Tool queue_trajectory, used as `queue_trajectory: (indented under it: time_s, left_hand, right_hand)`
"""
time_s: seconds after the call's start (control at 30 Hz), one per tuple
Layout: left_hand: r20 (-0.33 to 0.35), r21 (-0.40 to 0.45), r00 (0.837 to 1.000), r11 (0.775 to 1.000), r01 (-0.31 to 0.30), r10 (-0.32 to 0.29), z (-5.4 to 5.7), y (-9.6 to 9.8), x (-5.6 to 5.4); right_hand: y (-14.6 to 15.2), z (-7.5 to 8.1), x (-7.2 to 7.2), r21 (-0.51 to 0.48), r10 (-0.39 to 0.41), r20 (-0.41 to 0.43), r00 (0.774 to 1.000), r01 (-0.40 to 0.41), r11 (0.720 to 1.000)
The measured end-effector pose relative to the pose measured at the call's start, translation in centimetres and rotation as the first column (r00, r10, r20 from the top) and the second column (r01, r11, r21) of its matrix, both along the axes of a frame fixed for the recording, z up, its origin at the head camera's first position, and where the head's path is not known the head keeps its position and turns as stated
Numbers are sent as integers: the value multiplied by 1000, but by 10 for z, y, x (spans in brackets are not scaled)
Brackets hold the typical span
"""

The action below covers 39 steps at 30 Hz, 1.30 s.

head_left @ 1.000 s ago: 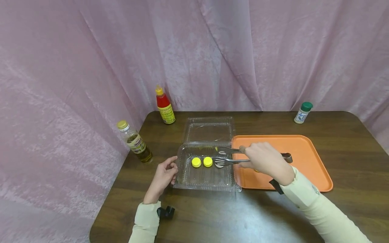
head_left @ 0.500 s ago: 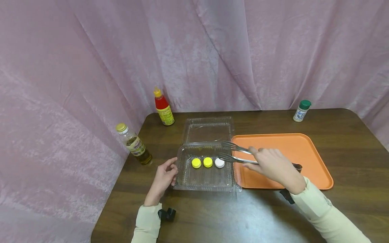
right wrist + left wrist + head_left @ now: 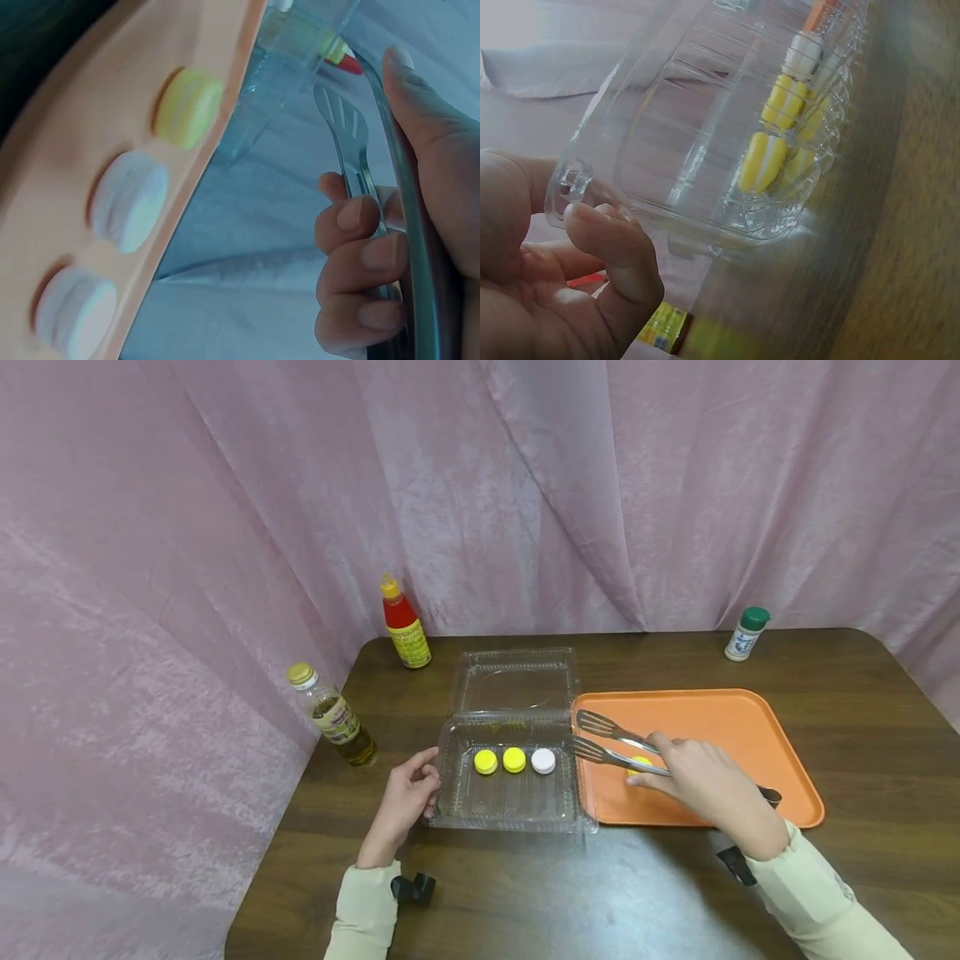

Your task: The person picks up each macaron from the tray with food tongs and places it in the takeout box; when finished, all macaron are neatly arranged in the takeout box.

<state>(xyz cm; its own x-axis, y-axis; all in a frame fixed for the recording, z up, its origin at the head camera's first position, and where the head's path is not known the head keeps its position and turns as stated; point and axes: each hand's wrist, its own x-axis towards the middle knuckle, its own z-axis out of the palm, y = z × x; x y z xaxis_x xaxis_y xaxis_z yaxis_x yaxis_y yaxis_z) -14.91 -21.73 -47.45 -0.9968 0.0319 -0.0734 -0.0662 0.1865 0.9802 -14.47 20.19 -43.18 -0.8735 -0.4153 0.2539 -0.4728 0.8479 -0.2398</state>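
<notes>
My left hand point(image 3: 405, 797) pinches the left rim of a clear plastic clamshell container point(image 3: 517, 823), its thumb and finger at a corner tab in the left wrist view. Two yellow macarons point(image 3: 513, 760) and a white macaron point(image 3: 543, 761) sit in a row inside. My right hand point(image 3: 708, 781) grips metal tongs point(image 3: 592, 752), spread apart with nothing between their slotted ends. They hang over the left part of an orange tray point(image 3: 720, 718). Below them lies a yellow macaron point(image 3: 189, 109); two white macarons point(image 3: 129, 201) beside it show in the right wrist view, hidden by my hand in the head view.
The container's lid point(image 3: 517, 681) lies folded back behind it. An oil bottle point(image 3: 337, 722) and a red sauce bottle point(image 3: 407, 627) stand at the left. A green-capped shaker point(image 3: 746, 635) stands at the back right. Pink curtains point(image 3: 525, 510) hang behind the table.
The tongs have let go of the white macaron in the container. My right hand has drawn them rightward to over the tray. The left hand stays at the container's rim.
</notes>
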Motion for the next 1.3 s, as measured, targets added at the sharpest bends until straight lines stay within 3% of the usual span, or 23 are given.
queue_trajectory:
  time_s: [0.3, 0.63, 0.97, 1.27, 1.3]
  left_hand:
    - [-10, -9, 1000, 1000, -7, 7, 1, 0, 1]
    - [-10, -17, 1000, 1000, -6, 5, 1, 1, 0]
    - [4, -6, 1000, 1000, 0, 0, 1, 2, -1]
    - [7, -2, 1000, 1000, -9, 9, 1, 2, 0]
    - [10, -4, 1000, 1000, -8, 8, 5, 3, 2]
  right_hand:
    - [22, -3, 11, -39, -90, 26, 996, 91, 995]
    - [51, -9, 27, -35, -160, -47, 986, 158, 987]
    - [78, -12, 42, 23, -270, 155, 950, 270, 963]
    - [97, -20, 55, 60, -308, 148, 940, 303, 951]
    - [99, -20, 56, 64, -315, 150, 937, 309, 949]
